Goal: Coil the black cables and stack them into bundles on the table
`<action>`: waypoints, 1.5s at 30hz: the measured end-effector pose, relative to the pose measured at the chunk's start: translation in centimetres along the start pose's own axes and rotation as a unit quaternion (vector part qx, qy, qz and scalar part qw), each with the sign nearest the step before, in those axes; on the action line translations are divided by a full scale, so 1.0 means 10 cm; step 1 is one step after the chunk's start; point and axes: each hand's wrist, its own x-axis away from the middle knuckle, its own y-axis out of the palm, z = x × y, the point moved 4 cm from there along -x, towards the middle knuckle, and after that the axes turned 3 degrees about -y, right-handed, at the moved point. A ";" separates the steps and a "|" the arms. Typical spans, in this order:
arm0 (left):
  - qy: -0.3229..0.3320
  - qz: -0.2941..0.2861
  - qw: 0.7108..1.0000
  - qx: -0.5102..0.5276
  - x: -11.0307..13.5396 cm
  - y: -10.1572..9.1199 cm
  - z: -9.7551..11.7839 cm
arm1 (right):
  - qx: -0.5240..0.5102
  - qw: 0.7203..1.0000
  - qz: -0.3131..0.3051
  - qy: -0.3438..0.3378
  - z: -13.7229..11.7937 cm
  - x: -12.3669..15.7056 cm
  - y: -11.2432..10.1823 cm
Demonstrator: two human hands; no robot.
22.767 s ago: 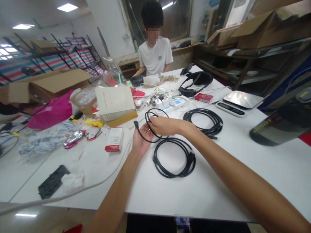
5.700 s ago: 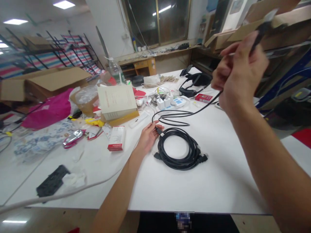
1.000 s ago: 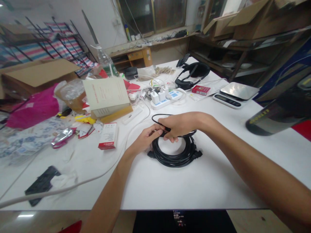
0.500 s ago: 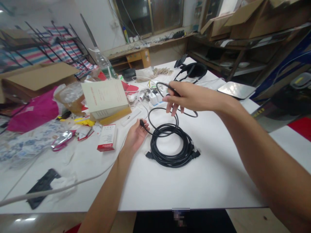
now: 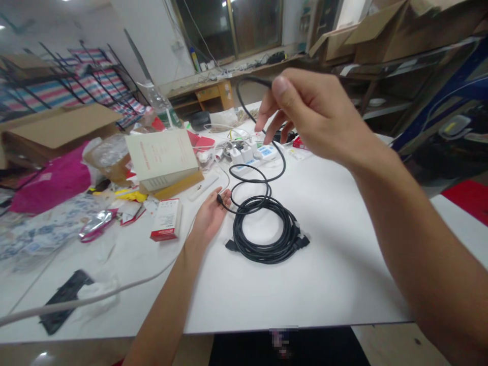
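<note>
A black cable [image 5: 263,256] lies coiled in several loops on the white table [image 5: 324,290], dark plugs sticking out at its left and right sides. My left hand [image 5: 212,211] rests palm up beside the coil, its fingers curled around a black connector [image 5: 220,199] at one cable end. Higher up, my right hand [image 5: 305,109] pinches the other stretch of cable [image 5: 244,99] between thumb and fingers. From there the cable drops in loose loops to the coil. What lies inside the right palm is hidden.
Left of my hand stand a red and white box [image 5: 166,219] and a cream box [image 5: 162,157]. A grey cable [image 5: 125,287] crosses the table by a black panel [image 5: 64,300]. Behind the coil is a power strip [image 5: 253,158] with white adapters. Open cardboard boxes [image 5: 385,38] sit on the right shelf.
My right hand has risen and come closer, drawing the cable up into a taller, longer loop. My left hand still holds the connector in nearly the same place.
</note>
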 end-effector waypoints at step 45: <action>0.045 -0.051 0.997 -0.025 -0.04 -0.03 0.00 | 0.229 0.829 -0.485 0.156 0.54 0.41 1.11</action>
